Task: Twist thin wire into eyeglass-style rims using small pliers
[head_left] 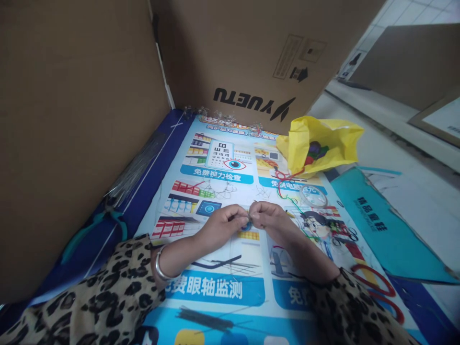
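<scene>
My left hand (229,224) and my right hand (269,218) meet above the middle of the printed poster sheet (219,261). Thumb and forefinger are pinched together on each, with the fingertips nearly touching. Something small and thin sits between them, mostly covered by the fingers, and I cannot make out what it is. Thin twisted wire pieces (224,190) lie just beyond my hands. Closer to me is a bundle of dark, thin wires (204,319), with a few loose strands around it.
Teal-handled pliers (100,223) lie at left beside long thin wires (131,170). Cardboard walls (230,52) stand behind and left. To the right are a yellow bag (330,155) with coloured items, a tape roll (313,196), red handle loops (375,282) and a teal card (388,230).
</scene>
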The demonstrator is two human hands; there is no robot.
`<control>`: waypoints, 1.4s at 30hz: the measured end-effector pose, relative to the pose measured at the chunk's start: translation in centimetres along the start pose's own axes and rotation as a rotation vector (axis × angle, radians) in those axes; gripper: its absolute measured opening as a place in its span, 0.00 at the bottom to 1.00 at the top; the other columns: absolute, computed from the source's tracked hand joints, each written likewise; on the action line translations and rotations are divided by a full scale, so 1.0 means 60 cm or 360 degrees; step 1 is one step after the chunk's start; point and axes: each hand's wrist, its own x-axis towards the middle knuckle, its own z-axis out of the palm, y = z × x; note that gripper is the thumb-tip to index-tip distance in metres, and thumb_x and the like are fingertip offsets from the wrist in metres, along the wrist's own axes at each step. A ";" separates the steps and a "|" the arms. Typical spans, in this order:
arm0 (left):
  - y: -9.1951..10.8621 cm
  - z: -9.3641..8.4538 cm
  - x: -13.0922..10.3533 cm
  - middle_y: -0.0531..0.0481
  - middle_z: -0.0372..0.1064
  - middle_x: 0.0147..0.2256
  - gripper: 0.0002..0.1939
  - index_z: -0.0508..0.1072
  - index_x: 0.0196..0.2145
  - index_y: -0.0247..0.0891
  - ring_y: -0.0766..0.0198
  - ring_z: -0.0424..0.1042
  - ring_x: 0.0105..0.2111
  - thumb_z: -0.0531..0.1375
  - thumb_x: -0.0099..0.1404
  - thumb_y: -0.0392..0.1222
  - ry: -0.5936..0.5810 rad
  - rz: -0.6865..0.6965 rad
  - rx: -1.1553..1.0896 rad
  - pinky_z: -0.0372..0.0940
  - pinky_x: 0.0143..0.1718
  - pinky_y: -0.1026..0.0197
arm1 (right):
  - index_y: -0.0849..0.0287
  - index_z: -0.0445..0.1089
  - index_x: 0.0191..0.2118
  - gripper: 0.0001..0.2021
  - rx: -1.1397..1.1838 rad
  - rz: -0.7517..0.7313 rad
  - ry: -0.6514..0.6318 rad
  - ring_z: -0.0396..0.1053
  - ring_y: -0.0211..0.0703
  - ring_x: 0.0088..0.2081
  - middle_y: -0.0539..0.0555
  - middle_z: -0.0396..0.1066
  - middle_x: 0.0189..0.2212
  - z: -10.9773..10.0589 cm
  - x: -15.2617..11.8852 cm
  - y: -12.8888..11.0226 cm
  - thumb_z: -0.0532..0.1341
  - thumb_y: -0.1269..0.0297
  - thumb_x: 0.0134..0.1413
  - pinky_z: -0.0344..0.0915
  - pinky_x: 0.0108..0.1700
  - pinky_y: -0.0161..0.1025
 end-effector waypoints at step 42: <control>0.009 0.002 0.000 0.50 0.69 0.27 0.09 0.72 0.31 0.34 0.68 0.64 0.27 0.56 0.59 0.42 0.0069 -0.0066 0.0132 0.58 0.31 0.63 | 0.61 0.66 0.26 0.11 -0.0126 -0.0034 0.0074 0.48 0.30 0.21 0.44 0.55 0.18 -0.005 0.003 0.010 0.63 0.58 0.45 0.46 0.25 0.33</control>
